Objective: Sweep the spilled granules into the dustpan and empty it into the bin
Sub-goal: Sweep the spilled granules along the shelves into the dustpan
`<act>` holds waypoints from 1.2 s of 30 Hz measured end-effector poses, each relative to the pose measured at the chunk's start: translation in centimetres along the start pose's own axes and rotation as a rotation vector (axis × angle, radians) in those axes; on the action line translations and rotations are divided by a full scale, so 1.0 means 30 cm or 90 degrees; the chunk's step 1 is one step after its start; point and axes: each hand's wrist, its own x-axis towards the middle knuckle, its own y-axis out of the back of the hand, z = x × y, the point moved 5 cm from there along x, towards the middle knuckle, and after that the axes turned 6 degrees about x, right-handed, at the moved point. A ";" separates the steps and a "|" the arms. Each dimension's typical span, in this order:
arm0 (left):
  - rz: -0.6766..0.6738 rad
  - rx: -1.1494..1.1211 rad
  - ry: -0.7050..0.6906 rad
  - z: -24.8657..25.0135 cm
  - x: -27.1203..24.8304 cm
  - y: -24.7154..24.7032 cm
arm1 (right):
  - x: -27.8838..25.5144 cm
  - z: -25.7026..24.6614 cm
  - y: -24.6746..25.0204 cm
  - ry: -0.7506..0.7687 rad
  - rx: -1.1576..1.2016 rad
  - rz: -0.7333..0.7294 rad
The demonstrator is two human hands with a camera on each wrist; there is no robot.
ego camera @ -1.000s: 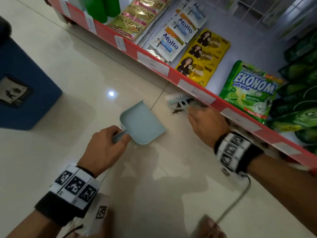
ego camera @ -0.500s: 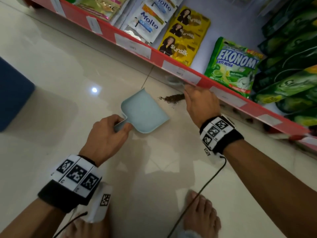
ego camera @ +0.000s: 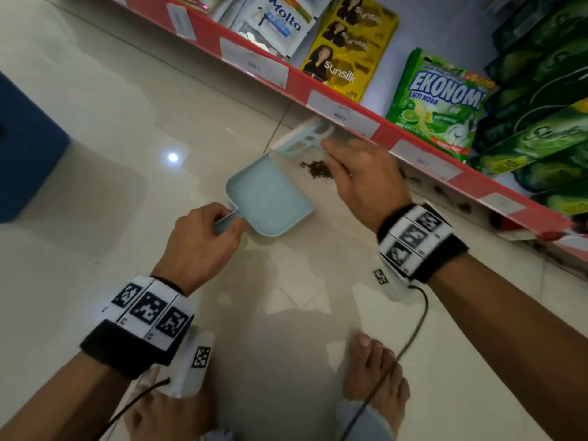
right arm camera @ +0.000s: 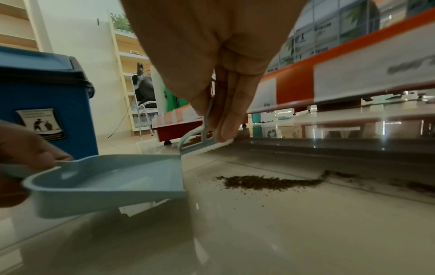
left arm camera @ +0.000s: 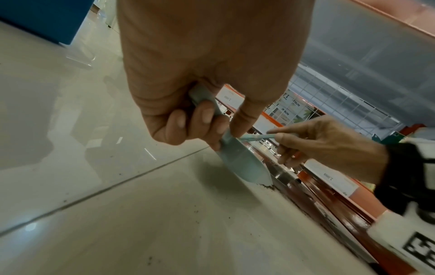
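The left hand [ego camera: 203, 240] grips the pale blue dustpan [ego camera: 270, 198] by its handle, lip down on the tile. The right hand [ego camera: 366, 179] pinches the small hand brush [ego camera: 302, 138], lifted beyond the brown granules [right arm camera: 270, 182] just off the lip. Sweeping is under way, pan empty; next, drop the bristles behind the pile and draw it in. The blue bin [right arm camera: 47, 111] waits nearby.

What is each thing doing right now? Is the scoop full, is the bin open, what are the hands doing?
dustpan: empty, tilted, front edge toward the pile.
granules: small pile on the floor, outside the dustpan.
brush: lifted, bristles off the pile.
bin: lid closed.
left hand: grips the dustpan handle.
right hand: holds the brush.
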 end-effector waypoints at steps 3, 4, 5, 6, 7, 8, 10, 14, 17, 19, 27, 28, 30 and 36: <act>0.011 0.010 0.001 -0.014 -0.016 0.005 | 0.044 -0.001 -0.052 0.006 0.044 -0.091; 0.013 0.013 0.007 -0.024 -0.022 0.007 | 0.037 0.019 -0.054 -0.002 0.041 -0.122; 0.014 0.015 0.012 -0.034 -0.027 0.009 | 0.020 0.044 -0.045 -0.011 0.029 -0.146; 0.014 0.016 0.015 -0.042 -0.032 0.010 | -0.006 0.071 -0.029 -0.017 0.012 -0.167; 0.014 0.016 0.016 -0.050 -0.035 0.011 | -0.038 0.099 -0.004 -0.018 -0.002 -0.179; 0.014 0.014 0.018 -0.056 -0.037 0.013 | -0.070 0.125 0.025 -0.013 -0.009 -0.180; 0.016 0.007 0.023 -0.062 -0.037 0.017 | -0.127 0.165 0.086 -0.010 0.008 -0.162; 0.013 0.006 0.028 -0.052 -0.029 0.019 | -0.124 0.175 0.140 -0.009 0.090 -0.085; 0.013 0.008 0.021 -0.034 -0.028 0.016 | -0.040 0.131 0.092 -0.005 0.123 -0.048; 0.013 0.011 0.016 -0.025 -0.027 0.013 | 0.014 0.100 0.042 -0.022 0.139 -0.064; -0.005 -0.006 0.002 0.021 -0.004 -0.025 | -0.195 0.188 0.083 -0.128 0.109 -0.162; -0.012 -0.016 -0.002 0.033 0.001 -0.036 | -0.228 0.209 0.100 -0.144 0.122 -0.123; -0.028 -0.025 -0.012 0.063 0.013 -0.059 | -0.267 0.252 0.124 -0.182 0.136 -0.019; -0.053 -0.012 -0.054 0.153 0.033 -0.110 | -0.238 0.283 0.084 -0.167 -0.107 0.107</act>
